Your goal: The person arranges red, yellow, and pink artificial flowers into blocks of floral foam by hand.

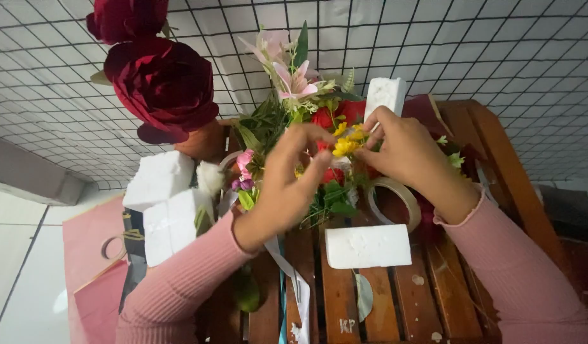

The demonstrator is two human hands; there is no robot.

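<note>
both hands on yellow sprig (pixel 345 145), above foam block (pixel 368 246) on crate (pixel 396 299). left hand (pixel 292 178) pinches sprig from left, right hand (pixel 405 153) from right, fingertips nearly meeting. tape roll (pixel 396 200) just above block, under right hand.

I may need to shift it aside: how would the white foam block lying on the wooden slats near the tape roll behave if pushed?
The white foam block looks light for its size, so it would likely slide easily over the wooden slats. Lying flat and boxy, it should not roll or tip. Its pitted surface suggests it dents or crumbles under firm pressure.
</note>
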